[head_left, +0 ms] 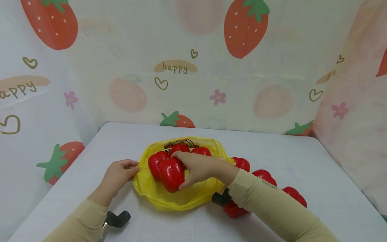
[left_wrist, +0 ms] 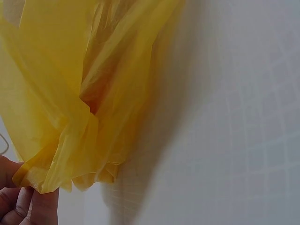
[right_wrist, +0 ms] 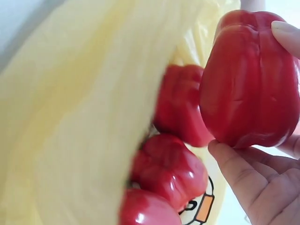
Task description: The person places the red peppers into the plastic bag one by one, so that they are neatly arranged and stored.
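Observation:
A yellow plastic bag [head_left: 151,196] lies spread wide on the table, its mouth facing up. My left hand [head_left: 117,176] pinches the bag's left rim between thumb and fingers; the left wrist view shows the crumpled plastic [left_wrist: 51,173] in that grip. In my right hand [head_left: 198,166] is a red bell pepper [head_left: 172,174], held between thumb and fingers over the bag's opening. The right wrist view shows the same pepper [right_wrist: 248,84] gripped at its two ends. Behind it, several more red bell peppers [right_wrist: 171,171] sit inside the bag.
To the right of the bag stand several loose red bell peppers, among them one [head_left: 264,176] partly behind the right sleeve and another [head_left: 294,196] farther right. One pepper [head_left: 235,210] is under the right forearm. A fruit-printed cloth [head_left: 193,84] hangs behind the white table [head_left: 302,161].

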{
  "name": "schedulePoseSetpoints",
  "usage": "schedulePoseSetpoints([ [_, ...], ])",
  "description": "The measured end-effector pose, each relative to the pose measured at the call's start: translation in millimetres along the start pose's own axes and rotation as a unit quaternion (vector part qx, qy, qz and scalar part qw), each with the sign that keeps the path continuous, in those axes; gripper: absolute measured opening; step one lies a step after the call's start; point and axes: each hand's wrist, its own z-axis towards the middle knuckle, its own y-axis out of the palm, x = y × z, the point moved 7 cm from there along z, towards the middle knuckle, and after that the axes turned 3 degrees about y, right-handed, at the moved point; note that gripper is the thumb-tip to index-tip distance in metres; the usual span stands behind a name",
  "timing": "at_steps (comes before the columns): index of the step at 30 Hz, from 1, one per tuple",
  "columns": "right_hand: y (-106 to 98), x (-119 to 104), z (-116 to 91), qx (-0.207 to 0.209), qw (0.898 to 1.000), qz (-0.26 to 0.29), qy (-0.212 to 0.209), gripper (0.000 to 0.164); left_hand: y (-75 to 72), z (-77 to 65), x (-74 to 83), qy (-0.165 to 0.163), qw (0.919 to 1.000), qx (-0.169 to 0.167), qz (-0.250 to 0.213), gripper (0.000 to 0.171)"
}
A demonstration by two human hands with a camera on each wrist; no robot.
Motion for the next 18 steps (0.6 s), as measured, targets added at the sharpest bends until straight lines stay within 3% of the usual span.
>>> schedulePoseSetpoints([
  [18,26.0,-3.2,-4.6,-0.044,0.999,-0.006,0.023,0.09,0.7,-0.3,-2.4,-0.001,1.0,0.003,-0.006,0.033],
])
